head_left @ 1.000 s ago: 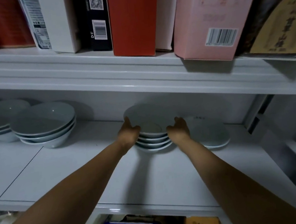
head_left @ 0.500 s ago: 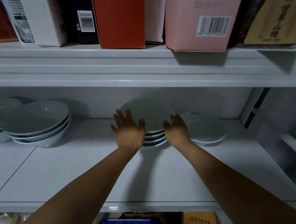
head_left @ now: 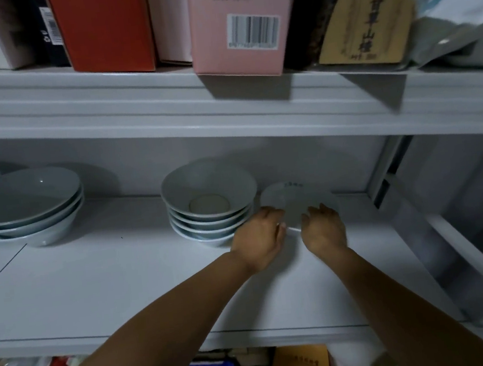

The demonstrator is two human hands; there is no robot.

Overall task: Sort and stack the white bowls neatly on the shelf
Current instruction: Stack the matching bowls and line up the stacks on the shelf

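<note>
While curled around the near rim of a shallow white dish at frame centre-right, left hand and right hand, beside the four-bowl stack.

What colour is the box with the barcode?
Pink box, seen best in the head view.

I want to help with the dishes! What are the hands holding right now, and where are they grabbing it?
Both the left hand and right hand are on the near rim of the flat white dish; a firm grip cannot be told.
</note>
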